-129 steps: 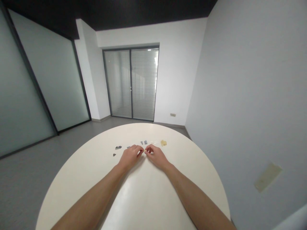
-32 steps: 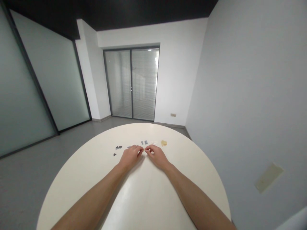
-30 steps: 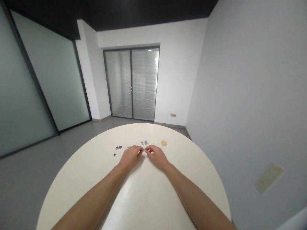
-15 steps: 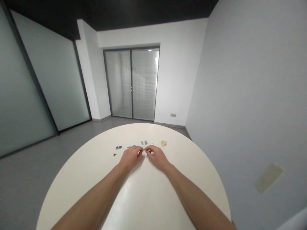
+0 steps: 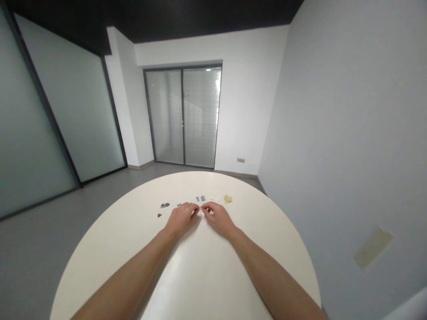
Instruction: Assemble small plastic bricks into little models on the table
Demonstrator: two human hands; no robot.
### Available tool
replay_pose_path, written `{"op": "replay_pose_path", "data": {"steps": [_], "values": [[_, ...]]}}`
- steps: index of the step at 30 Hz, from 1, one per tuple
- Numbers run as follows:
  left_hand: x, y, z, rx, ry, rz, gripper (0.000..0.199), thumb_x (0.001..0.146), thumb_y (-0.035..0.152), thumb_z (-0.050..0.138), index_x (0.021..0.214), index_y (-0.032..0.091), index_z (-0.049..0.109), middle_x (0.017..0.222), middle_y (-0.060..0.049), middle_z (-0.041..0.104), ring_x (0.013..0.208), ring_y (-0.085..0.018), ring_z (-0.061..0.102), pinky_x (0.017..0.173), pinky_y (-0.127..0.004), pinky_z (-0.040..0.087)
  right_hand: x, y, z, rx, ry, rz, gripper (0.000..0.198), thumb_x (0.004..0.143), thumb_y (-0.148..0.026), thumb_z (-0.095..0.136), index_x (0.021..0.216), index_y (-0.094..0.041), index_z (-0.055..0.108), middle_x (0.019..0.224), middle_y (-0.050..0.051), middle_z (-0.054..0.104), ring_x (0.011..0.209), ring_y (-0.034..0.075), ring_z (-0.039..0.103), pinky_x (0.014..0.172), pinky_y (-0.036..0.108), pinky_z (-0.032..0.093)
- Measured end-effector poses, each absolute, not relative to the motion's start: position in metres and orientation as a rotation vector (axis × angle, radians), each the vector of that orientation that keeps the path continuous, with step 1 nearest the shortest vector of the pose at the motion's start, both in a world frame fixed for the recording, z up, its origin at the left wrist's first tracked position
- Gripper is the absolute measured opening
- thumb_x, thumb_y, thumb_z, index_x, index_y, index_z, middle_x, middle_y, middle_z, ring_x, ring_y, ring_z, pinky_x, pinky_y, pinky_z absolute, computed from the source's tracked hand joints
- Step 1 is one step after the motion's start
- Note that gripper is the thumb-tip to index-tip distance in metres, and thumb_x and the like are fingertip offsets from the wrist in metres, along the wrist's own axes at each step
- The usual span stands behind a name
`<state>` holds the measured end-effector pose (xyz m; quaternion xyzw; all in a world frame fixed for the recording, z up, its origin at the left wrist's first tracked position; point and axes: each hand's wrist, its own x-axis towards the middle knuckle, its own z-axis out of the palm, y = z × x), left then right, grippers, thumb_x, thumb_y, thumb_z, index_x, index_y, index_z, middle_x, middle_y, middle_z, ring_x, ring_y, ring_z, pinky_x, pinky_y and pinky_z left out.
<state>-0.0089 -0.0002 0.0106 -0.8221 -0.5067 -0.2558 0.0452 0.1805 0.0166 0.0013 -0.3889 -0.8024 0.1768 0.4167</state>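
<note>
My left hand [image 5: 183, 218] and my right hand [image 5: 216, 216] meet fingertip to fingertip over the table, each closed in a pinch. Between them is a tiny yellowish piece [image 5: 200, 209], too small to name and mostly covered by the fingers. Just beyond the hands lie bluish-grey flat pieces [image 5: 203, 198] and some white pieces [image 5: 214, 198]. A small heap of yellow pieces [image 5: 228, 199] rests to the right of these. Dark grey pieces [image 5: 165, 205] are left of my left hand, with one small dark piece [image 5: 159, 215] nearer me. Another grey piece [image 5: 179, 205] is partly hidden behind my left hand.
The round cream-white table [image 5: 193, 284] spreads beneath both forearms. A white wall [image 5: 340, 133] runs close along its right side. Frosted glass panels [image 5: 70, 106] stand to the left, and a glass door with blinds [image 5: 200, 115] is at the back.
</note>
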Motion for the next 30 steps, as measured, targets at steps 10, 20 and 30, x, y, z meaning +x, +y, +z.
{"op": "replay_pose_path", "data": {"steps": [10, 20, 30], "values": [[-0.0074, -0.0018, 0.0117, -2.504, -1.562, -0.759, 0.021, 0.092, 0.025, 0.047, 0.101, 0.024, 0.065, 0.101, -0.004, 0.07, 0.096, -0.019, 0.063, 0.077, -0.028, 0.047, 0.18, 0.0158, 0.0016, -0.967, -1.995, 0.456, 0.014, 0.09, -0.026, 0.054, 0.097, -0.022, 0.065, 0.088, 0.0, 0.068, 0.078, 0.014, 0.06, 0.075, 0.027, 0.044], [-0.0079, -0.002, 0.0111, -2.501, -1.567, -0.786, 0.022, 0.092, 0.024, 0.047, 0.107, 0.025, 0.064, 0.104, -0.003, 0.07, 0.098, -0.018, 0.063, 0.079, -0.028, 0.047, 0.1796, 0.0146, 0.0028, -0.963, -1.984, 0.474, 0.014, 0.09, -0.025, 0.053, 0.096, -0.023, 0.065, 0.088, 0.0, 0.068, 0.078, 0.014, 0.059, 0.075, 0.027, 0.044], [-0.0091, 0.0004, 0.0095, -2.498, -1.558, -0.783, 0.023, 0.095, 0.028, 0.044, 0.103, 0.025, 0.065, 0.101, -0.003, 0.07, 0.096, -0.019, 0.063, 0.077, -0.028, 0.048, 0.1799, 0.0162, 0.0012, -0.954, -1.987, 0.465, 0.013, 0.09, -0.027, 0.055, 0.096, -0.023, 0.065, 0.086, 0.0, 0.067, 0.076, 0.014, 0.059, 0.074, 0.026, 0.045]]}}
